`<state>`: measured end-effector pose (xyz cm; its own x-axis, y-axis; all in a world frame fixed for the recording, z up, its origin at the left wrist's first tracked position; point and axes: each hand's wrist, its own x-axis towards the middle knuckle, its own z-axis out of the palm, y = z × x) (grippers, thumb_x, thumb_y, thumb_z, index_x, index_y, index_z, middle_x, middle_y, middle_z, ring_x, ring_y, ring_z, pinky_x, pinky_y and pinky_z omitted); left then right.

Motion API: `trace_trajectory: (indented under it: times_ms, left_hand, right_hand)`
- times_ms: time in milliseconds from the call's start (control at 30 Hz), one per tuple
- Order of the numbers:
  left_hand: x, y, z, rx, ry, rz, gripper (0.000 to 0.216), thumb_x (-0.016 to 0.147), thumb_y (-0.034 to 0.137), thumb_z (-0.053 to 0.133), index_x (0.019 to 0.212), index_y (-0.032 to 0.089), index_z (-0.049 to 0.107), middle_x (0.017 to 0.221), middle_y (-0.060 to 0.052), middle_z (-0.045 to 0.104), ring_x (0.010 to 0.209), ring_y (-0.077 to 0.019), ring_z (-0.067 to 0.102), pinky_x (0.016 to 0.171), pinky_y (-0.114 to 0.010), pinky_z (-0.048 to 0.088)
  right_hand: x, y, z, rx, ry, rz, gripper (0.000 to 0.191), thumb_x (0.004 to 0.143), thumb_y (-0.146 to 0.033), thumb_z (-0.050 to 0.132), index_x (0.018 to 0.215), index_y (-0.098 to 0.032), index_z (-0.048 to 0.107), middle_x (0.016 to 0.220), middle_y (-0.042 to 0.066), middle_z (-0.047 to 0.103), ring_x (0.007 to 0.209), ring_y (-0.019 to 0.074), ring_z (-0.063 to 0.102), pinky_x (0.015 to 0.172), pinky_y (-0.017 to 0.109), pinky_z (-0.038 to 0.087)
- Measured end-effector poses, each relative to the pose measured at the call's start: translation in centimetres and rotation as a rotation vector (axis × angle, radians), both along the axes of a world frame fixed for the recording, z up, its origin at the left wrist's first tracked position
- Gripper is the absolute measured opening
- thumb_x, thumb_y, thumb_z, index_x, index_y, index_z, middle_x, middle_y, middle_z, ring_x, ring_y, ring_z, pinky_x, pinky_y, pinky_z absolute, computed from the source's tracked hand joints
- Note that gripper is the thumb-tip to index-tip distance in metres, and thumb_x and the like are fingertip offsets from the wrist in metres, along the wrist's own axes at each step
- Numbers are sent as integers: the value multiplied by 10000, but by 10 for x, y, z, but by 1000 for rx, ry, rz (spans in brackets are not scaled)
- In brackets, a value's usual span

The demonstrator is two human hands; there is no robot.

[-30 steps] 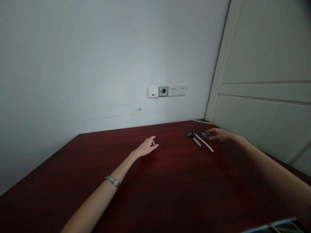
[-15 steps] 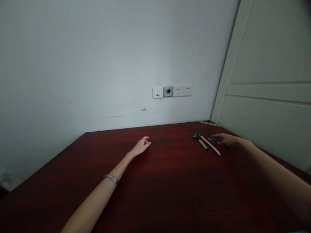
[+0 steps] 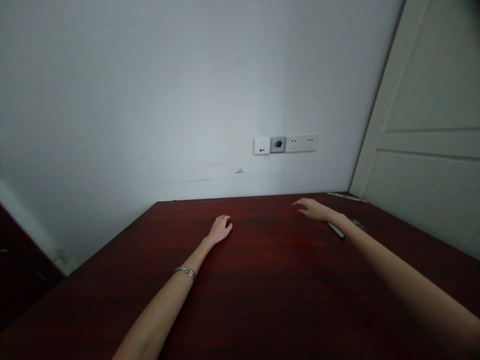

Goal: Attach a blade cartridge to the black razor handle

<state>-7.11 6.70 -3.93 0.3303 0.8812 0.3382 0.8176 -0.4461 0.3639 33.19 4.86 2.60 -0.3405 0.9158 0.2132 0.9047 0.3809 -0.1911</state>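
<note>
My left hand (image 3: 219, 229) rests on the dark red table with its fingers loosely bent and thumb apart, holding nothing. My right hand (image 3: 313, 208) is over the far part of the table, fingers stretched leftward and apart, with nothing visible in them. Just below its wrist lies a razor-like tool, of which only the grey and black handle (image 3: 338, 232) shows; the wrist covers its head. Past the right forearm, a small clear object (image 3: 358, 223) lies on the table, partly covered and too blurred to name. The white stick seen earlier is hidden by the arm.
The dark red table (image 3: 255, 290) reaches the white wall, which carries a row of sockets (image 3: 301, 143). A thin printed strip (image 3: 347, 197) lies at the far right corner. On the right stands a pale panelled door (image 3: 427, 170). A bracelet (image 3: 186, 272) circles my left wrist.
My right hand has left the clear object and moved left across the razor-like tool and the white stick. The view has turned slightly left. My left hand stays on the table.
</note>
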Motion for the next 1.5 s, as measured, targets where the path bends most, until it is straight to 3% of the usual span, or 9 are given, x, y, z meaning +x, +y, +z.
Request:
trace_trajectory:
  times_ms: [100,200,367,600,867,1500]
  left_hand:
    - [-3,-3,-2,8,78,-5,396,862,339,407,1146,100,544,1206,-159,541,1172,-263,444,1000,-379,339]
    - [-4,-6,-2,32,137,3,410,880,345,367,1147,94,550,1235,-169,520,1202,-275,419,1005,-384,330]
    - [-3,-8,-3,67,174,13,424,891,340,340,1169,94,544,1226,-159,534,1197,-267,430,1012,-371,324]
    - [-1,-11,-1,53,188,49,420,881,323,355,1174,95,550,1262,-152,523,1220,-263,421,1024,-358,313]
    - [-2,-9,-1,33,131,32,407,873,320,371,1159,103,564,1257,-154,531,1225,-265,422,1019,-368,321]
    - [-2,-2,-8,75,141,22,387,871,303,389,1139,96,578,1238,-154,545,1204,-259,443,1026,-357,319]
  right_hand:
    - [-60,0,-13,3,-11,92,383,836,-241,448,1171,-116,585,1206,148,571,1127,247,513,992,352,358]
    - [-105,-6,-32,44,-8,83,463,876,-362,421,1255,-111,509,1298,180,482,1174,278,458,980,399,353]
    - [-140,-16,-58,41,3,-56,543,895,-497,334,1329,-183,423,1406,161,368,1242,322,357,931,491,355]
    - [-142,-18,-71,55,51,-162,463,912,-383,314,1255,-148,517,1335,120,484,1230,257,404,994,428,312]
    - [-140,-20,-69,79,69,-135,415,888,-307,367,1216,-139,559,1304,129,517,1222,232,439,998,360,332]
    - [-136,-13,-80,183,148,-111,365,853,-244,418,1117,-121,638,1284,137,533,1193,242,473,998,361,358]
